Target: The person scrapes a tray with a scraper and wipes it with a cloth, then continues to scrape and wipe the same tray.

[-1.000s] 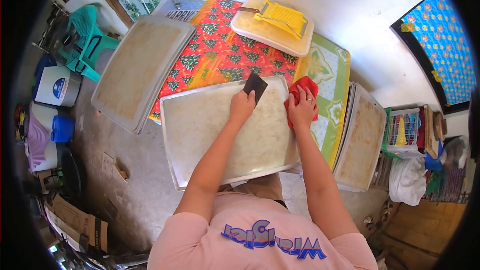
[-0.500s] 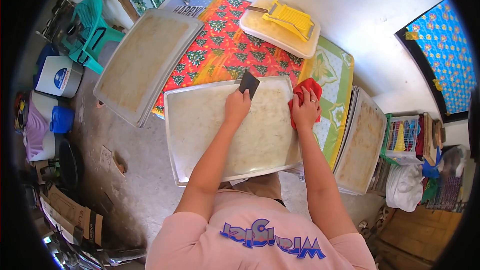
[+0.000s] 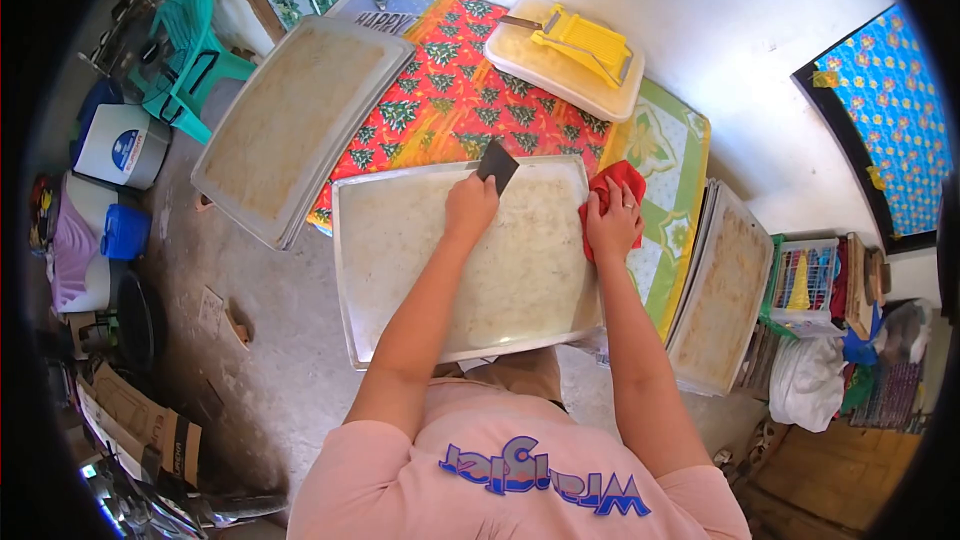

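A large shallow metal baking tray lies before me, its far part on the table and its near edge by my body. My left hand is closed around a flat dark scraper, held over the tray's far half. At the tray's right rim, my right hand grips a bunched red cloth. Part of the cloth is hidden under the fingers. The tray's surface is pale with brownish marks.
Stacked trays stand at the left, and more stained trays at the right. On the patterned tablecloth sits a lidded plastic container bearing a yellow slicer-like tool and a knife. A green chair is far left.
The view has shifted very slightly. Both hands keep their holds and stay at nearly the same places on the tray.
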`<state>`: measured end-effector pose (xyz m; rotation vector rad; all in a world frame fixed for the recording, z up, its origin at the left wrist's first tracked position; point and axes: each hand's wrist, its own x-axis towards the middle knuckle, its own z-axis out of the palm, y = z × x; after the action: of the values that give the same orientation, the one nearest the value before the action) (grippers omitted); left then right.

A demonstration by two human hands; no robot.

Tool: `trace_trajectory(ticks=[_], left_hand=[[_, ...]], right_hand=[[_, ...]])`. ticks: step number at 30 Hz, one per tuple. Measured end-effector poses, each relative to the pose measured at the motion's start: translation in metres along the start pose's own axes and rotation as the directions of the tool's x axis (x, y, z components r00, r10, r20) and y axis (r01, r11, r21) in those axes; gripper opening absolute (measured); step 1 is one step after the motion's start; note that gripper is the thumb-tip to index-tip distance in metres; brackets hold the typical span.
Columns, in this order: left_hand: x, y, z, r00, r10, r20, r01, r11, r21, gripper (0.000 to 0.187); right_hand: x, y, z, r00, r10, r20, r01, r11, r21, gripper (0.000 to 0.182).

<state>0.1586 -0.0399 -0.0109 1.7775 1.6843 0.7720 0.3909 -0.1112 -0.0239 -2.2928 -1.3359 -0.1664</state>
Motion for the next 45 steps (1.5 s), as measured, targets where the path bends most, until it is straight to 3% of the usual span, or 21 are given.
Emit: trace_trajectory(ticks=[7, 25, 28, 45], left_hand=[[0.0, 0.021, 0.009, 0.997, 0.057, 0.051, -0.059, 0.998, 0.036, 0.034], [0.005, 0.025, 0.004, 0.994, 0.049, 0.102, -0.054, 0.997, 0.046, 0.033], [0.007, 0.012, -0.003, 0.998, 0.048, 0.051, -0.047, 0.999, -0.024, 0.038], [0.01, 0.015, -0.001, 0.99, 0.025, 0.136, -0.029, 0.999, 0.029, 0.034]], right_hand=[[0.0, 0.0, 0.0, 1.0, 0.001, 0.005, -0.001, 1.0, 0.015, 0.043], [0.0, -0.001, -0.001, 1.0, -0.008, 0.003, 0.008, 1.0, 0.016, 0.043], [0.0, -0.003, -0.002, 1.0, 0.017, 0.016, -0.017, 1.0, 0.004, 0.044], [-0.001, 0.0, -0.001, 1.0, 0.006, 0.012, -0.006, 1.0, 0.011, 0.043]])
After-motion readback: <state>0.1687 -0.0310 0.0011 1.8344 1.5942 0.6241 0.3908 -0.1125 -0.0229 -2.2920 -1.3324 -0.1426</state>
